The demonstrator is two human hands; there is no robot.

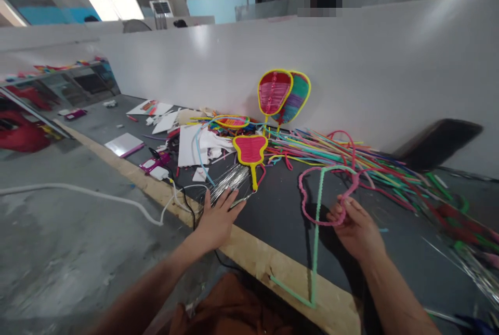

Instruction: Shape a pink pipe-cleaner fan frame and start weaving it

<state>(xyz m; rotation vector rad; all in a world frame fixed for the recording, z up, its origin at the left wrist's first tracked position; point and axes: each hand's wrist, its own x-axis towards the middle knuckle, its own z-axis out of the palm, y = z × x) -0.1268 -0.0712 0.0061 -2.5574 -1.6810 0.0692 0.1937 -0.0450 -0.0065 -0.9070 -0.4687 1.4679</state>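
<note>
My right hand [356,226] pinches a pink pipe-cleaner loop [305,205] bent into a wavy closed outline. A mint-green pipe cleaner [316,241] crosses that loop, runs along its top, and hangs down to a bent end over the table edge. My left hand [219,218] rests with fingers spread near the table edge, beside crinkled clear plastic wrap [230,180]. Just beyond it lies a small fan [250,149] with a red-pink face, yellow rim and yellow handle. Whether the left fingertips press on the plastic is hard to tell.
Two more fans, one pink [275,93] and one teal and purple [299,97], lean on the white partition [370,65]. A pile of coloured pipe cleaners [312,144] spreads along its base. Left are white boards [191,145], a purple device [150,164] and cables [136,202].
</note>
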